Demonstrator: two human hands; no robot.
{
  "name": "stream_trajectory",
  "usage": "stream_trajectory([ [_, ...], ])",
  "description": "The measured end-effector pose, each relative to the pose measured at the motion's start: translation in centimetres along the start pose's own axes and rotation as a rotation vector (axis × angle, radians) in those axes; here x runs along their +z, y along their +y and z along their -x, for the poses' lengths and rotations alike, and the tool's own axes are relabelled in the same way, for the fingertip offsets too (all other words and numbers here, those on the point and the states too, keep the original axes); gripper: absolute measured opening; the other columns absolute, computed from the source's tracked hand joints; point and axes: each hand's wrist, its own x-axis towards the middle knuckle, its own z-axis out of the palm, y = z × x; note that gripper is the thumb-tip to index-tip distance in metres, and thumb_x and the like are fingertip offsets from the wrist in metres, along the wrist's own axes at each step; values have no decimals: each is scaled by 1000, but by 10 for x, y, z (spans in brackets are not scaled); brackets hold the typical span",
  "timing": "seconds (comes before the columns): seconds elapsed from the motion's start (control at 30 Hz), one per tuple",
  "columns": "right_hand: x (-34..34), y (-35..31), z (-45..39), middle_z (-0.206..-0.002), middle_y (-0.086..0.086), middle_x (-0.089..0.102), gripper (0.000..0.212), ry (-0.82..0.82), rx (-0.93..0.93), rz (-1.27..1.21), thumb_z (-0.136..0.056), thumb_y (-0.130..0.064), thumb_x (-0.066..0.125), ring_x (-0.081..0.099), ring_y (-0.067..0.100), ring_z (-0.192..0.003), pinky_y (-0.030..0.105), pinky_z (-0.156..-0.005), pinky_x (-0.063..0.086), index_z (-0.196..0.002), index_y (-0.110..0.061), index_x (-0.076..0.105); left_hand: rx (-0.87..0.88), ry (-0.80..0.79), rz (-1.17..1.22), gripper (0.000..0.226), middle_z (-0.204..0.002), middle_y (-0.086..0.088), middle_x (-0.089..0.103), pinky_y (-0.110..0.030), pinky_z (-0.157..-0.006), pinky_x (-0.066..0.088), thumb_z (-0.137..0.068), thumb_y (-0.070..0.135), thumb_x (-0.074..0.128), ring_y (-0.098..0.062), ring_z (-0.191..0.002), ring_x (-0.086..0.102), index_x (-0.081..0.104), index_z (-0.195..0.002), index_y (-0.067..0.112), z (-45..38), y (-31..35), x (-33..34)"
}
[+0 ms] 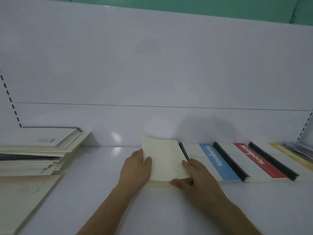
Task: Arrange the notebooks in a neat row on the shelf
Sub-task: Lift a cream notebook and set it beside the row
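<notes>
A cream notebook (165, 160) lies flat on the white shelf (101, 175), at the left end of a row. My left hand (136, 168) holds its left edge, thumb on the cover. My right hand (197, 177) grips its right front corner, thumb along the near edge. To its right lie a notebook with a blue band (216, 161) and one with a red band (255, 160), each with a black spine, overlapping like tiles. A yellow-edged notebook (288, 153) follows at the far right.
A pile of cream and dark notebooks (39, 153) sits at the left of the shelf. Another cream notebook (22, 200) lies at the front left corner. The white back panel (152, 65) rises behind, with slotted uprights at both sides.
</notes>
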Motion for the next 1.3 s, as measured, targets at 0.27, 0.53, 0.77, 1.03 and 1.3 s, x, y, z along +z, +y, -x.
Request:
stream_trajectory([
  [0.27,10,15,-12,-152,-9,32,112,16,-71,194,-64,-90,3,10,11,-145,27,-117,12,-149,-21,29,185,-335,-167,98,-152,14,33,-21,-100,35,-82,79,43,-11,-131,43,12,-156,24,17,-11,-27],
  [0.53,6,12,-22,-150,-6,34,97,-68,-97,269,-76,-81,17,14,14,-143,29,-116,14,-150,-20,24,203,-387,-234,96,-163,9,14,-28,-110,33,-92,64,47,-17,-140,36,-8,-157,20,11,-19,-26],
  [0.77,15,18,-20,-148,-6,37,107,-8,-110,296,-69,-88,0,18,17,-142,32,-118,17,-150,-22,23,176,-387,-157,95,-163,7,14,-28,-111,33,-94,58,49,-16,-139,36,-9,-157,17,12,-16,-25],
  [1.03,15,-1,-7,-161,1,9,105,131,-145,238,-70,-87,-7,-1,18,-147,35,-119,8,-151,-26,21,191,-157,-66,91,-156,16,20,-16,-101,28,-87,63,56,-5,-139,30,9,-156,25,37,-17,-32],
  [1.3,49,-73,9,-152,2,36,69,231,-354,157,-92,-66,25,17,20,-146,39,-115,27,-140,-21,47,218,170,-299,57,-148,6,46,-21,-109,27,-98,49,46,-12,-135,42,38,-149,23,72,-58,-78],
])
